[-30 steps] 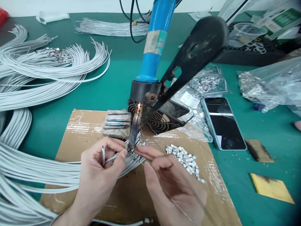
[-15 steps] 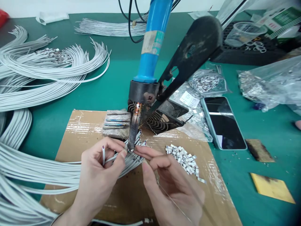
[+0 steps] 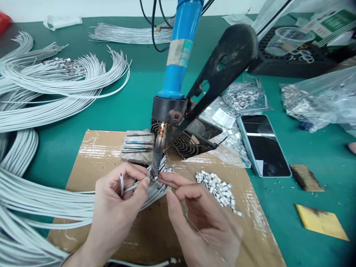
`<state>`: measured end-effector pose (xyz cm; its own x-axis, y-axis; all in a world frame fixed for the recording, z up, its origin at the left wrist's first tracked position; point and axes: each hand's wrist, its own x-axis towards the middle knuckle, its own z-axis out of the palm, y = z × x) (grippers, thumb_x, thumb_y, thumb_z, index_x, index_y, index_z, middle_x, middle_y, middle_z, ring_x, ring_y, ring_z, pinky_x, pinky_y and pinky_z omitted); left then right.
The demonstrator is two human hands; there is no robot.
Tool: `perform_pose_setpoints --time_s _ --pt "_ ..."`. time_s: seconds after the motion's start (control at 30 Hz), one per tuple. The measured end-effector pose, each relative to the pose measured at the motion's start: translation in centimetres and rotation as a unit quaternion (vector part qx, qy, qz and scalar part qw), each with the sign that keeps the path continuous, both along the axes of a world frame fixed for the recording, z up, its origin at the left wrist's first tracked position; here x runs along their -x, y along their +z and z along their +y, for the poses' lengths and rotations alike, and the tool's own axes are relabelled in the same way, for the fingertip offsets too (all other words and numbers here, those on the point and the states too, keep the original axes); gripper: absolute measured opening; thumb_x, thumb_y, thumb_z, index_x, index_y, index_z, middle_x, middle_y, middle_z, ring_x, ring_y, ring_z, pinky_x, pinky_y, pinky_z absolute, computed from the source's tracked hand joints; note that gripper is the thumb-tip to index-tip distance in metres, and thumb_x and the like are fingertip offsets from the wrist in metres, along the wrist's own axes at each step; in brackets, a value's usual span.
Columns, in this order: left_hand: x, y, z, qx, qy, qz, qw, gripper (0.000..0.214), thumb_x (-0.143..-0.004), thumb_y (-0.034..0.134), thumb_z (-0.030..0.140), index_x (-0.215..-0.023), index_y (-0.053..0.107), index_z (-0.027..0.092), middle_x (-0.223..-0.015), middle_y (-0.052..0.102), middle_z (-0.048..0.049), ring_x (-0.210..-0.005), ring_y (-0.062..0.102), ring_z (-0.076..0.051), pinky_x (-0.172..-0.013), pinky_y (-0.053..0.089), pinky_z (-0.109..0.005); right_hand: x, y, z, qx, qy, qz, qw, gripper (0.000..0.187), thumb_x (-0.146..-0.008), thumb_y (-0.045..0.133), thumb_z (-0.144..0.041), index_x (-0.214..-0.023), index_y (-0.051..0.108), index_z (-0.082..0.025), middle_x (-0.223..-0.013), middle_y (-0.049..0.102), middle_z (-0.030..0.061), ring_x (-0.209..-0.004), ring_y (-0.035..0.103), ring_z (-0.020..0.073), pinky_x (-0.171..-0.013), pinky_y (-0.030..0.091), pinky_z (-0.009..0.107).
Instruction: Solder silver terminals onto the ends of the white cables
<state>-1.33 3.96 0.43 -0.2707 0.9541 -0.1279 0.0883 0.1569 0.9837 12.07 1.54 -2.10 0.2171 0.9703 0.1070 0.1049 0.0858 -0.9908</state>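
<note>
My left hand [image 3: 116, 207] pinches the end of a white cable [image 3: 130, 187] and holds it against the dark tip of a blue-handled soldering iron [image 3: 178, 63] fixed in a black stand [image 3: 222, 66]. My right hand [image 3: 203, 218] pinches a thin strand of solder wire [image 3: 200, 234], its end touching the iron tip [image 3: 155, 163]. Both hands meet over a taped cardboard sheet [image 3: 91, 155]. A bundle of white cables [image 3: 41, 204] runs under my left hand.
A pile of small metal connector shells [image 3: 219, 189] lies right of my hands. A grey block with needles [image 3: 137, 146], a small fan [image 3: 189, 142], a phone [image 3: 263, 144], bags of metal parts [image 3: 314, 100], more cable bundles [image 3: 61, 78] and yellow pads [image 3: 321, 221] surround the sheet.
My right hand has crept slightly left and up along the solder wire; the left hand and cable stay at the iron tip.
</note>
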Motion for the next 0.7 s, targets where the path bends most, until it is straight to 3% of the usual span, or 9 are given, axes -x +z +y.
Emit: perform_pose_setpoints --time_s 0.27,0.53,0.7 --pt "-0.02 -0.01 -0.01 0.004 -0.002 -0.001 1.0 0.014 -0.076 0.076 0.011 -0.065 0.074 0.02 -0.075 0.077 0.002 -0.06 0.066 -0.008 -0.053 0.049 -0.011 0.33 0.3 0.02 0.019 -0.022 0.02 0.999 0.021 -0.092 0.07 -0.013 -0.076 0.064 -0.025 -0.102 0.084 -0.0004 -0.094 0.081 0.0132 -0.082 0.062 0.017" --pt "0.06 -0.37 -0.32 0.008 0.002 -0.014 1.0 0.015 -0.08 0.076 0.011 -0.069 0.074 0.021 -0.08 0.078 0.0032 -0.065 0.067 -0.007 -0.057 0.049 -0.01 0.55 0.4 0.07 0.014 -0.03 0.027 0.999 0.021 -0.092 0.071 -0.012 -0.076 0.065 -0.025 -0.103 0.083 -0.004 -0.093 0.08 0.0088 -0.083 0.059 0.011" --pt "-0.06 -0.11 0.0 0.011 0.004 -0.01 1.0 0.015 -0.075 0.077 0.009 -0.066 0.074 0.019 -0.077 0.078 0.0024 -0.063 0.069 -0.008 -0.055 0.05 -0.01 0.42 0.29 0.05 0.007 -0.024 0.013 1.0 0.021 -0.092 0.071 -0.012 -0.076 0.064 -0.024 -0.101 0.084 0.0006 -0.093 0.08 0.0131 -0.083 0.061 0.017"
